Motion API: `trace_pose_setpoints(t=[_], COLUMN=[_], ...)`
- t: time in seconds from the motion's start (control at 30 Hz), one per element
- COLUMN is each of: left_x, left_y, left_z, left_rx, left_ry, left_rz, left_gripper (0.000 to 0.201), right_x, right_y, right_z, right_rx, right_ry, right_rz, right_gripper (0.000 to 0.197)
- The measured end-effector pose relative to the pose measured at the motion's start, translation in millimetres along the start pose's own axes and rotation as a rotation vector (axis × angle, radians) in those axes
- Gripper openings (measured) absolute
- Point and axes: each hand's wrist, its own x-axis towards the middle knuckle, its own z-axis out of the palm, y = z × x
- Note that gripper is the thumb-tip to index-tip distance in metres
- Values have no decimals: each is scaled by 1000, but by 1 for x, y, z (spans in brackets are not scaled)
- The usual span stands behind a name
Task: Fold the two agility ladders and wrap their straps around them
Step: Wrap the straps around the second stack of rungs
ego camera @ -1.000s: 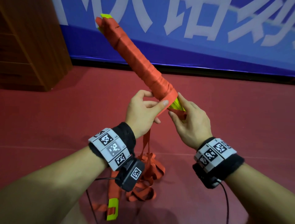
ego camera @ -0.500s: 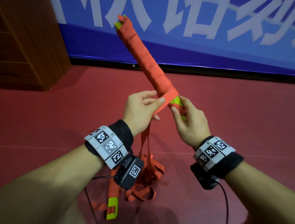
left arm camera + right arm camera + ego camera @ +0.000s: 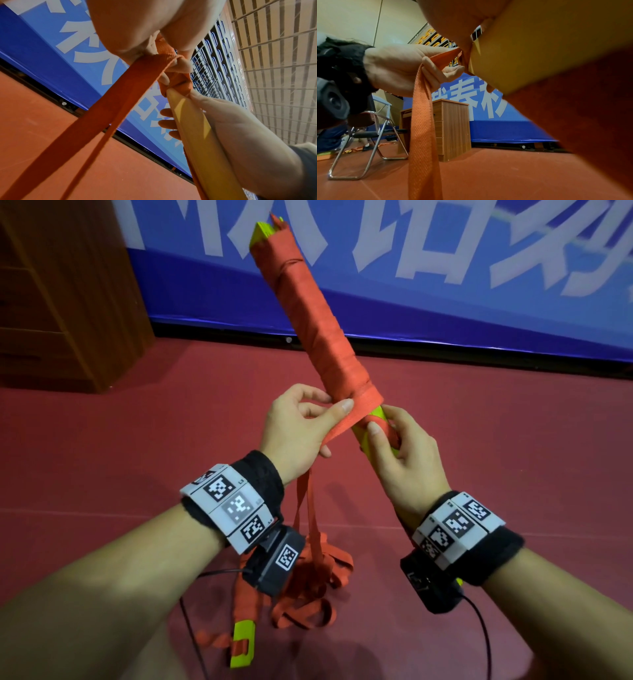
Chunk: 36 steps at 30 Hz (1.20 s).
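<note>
A folded agility ladder bundle, yellow rungs wound in orange strap, tilts up and away from me. My right hand grips its bare yellow lower end. My left hand pinches the loose orange strap taut just below the last winding, thumb on top. The strap hangs down from that hand to a tangled pile of orange strap on the floor, where a yellow rung end lies.
Red floor all around. A wooden cabinet stands at the left, a blue banner wall behind. In the right wrist view a folding metal chair stands left of the cabinet.
The bundle has tipped more upright, its top end swinging right. Both hands keep their holds, with the left drawing the strap across the lower end.
</note>
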Motion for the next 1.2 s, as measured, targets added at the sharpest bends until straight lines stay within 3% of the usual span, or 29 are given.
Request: trace_pose_setpoints(t=[0.3,0.43,0.63,0.77,1.03,1.2], left_x=[-3,-5,-11,-12,-14,-14], left_y=[-3,-4,-5,-7,-6,-5], left_z=[1,4,6,11,17,17], left_rx=[69,49,51,55,58,64], left_ry=[-82,-168,-88,-40,63,84], left_rz=[-37,8,32,40,23,3], left_gripper=[47,25,31,35,35,36], right_x=[1,-1,-3,-1,3,3], right_y=[6,2,1,0,-5,-3], right_z=[10,6,0,-5,-7,-6], right_rx=[344,464,485,328,-356,-358], right_ry=[-19,-95,-161,-201,-214,-83], right_rz=[118,136,137,100,35,47], right_gripper=[35,41,35,37,77,77])
